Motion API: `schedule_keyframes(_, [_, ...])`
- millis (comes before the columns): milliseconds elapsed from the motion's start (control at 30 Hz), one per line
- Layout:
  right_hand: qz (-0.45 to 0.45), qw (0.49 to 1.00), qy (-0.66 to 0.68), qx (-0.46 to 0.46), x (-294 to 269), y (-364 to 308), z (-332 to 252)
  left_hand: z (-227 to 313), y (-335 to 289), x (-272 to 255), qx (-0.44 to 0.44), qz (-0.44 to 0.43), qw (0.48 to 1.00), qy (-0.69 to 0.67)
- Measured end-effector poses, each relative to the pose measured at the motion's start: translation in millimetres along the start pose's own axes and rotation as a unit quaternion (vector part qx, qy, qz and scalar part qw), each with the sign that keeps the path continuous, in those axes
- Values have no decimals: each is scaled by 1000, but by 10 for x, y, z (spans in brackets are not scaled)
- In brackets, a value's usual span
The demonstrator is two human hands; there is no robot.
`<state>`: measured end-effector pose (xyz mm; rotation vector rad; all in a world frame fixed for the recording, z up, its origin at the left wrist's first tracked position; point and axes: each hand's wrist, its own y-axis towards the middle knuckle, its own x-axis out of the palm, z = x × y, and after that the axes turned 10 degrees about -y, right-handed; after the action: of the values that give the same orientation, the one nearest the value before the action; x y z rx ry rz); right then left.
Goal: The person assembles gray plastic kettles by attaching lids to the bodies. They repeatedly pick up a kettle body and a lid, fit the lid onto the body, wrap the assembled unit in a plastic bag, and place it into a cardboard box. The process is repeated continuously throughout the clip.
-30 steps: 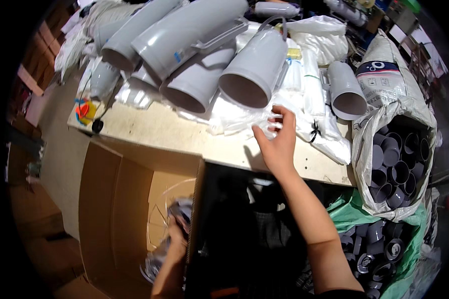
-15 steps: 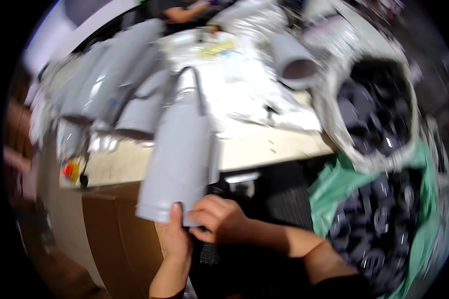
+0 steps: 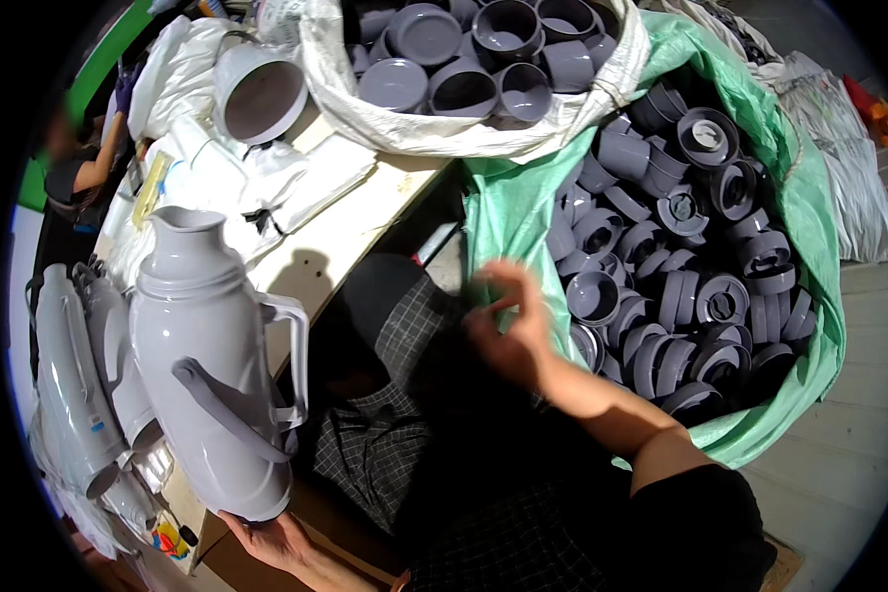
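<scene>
Moved since the earlier frame: one tall grey plastic jug [image 3: 199,365], then base-first toward the person, now spout up; right hand [image 3: 513,321], then at its base, now well apart from it.

Jug (landmark): nearly upright, slightly leaning; side handle on its right, loop handle hanging across its front.

Left hand [image 3: 276,545]: below the jug, fingers curled in under its base, bearing it; fingertips partly hidden.

Right hand: right of the jug; motion-blurred, fingers half curled, thumb apart from forefinger, nothing seen in its grasp.

Green woven plastic sack [image 3: 518,212]: right of the jug, past the right hand; contains dark grey round plastic caps and rings [image 3: 723,299].

White woven plastic sack [image 3: 444,138]: beyond the jug, to its right; contains dark grey plastic cups [image 3: 424,35].

Pale flat-topped bench [image 3: 395,192]: behind the jug.

Step, as judged: jug supported at its base, right hand free beside the green sack. Next move, as judged, calls for steady left-hand support; for any pick from that sack, right fingers spread wider, then closed on a single piece.
</scene>
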<state>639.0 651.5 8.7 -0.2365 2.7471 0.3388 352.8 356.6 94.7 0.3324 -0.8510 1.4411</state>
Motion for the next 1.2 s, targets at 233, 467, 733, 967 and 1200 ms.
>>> schedule_keyframes(233, [-203, 808, -365, 416, -1966, -180, 2405, -412, 14, -88, -130, -31, 989, 61])
schedule_keyframes(467, [-131, 847, 9, 515, -1661, 21, 1260, -488, -113, -66, -112, -97, 982, 114])
schedule_keyframes(733, [23, 990, -97, -98, -341, 495, -386, -362, -254, -120, -117, -153, 971, 143])
schedule_keyframes(967, [-218, 929, 283, -96, -55, 913, -796, -210, -345, -153, -119, -73, 981, 132])
schedule_keyframes(1200, [-292, 944, 151, 11, -14, -248, -144, 429, 214, 613, 500, -168, 794, 302])
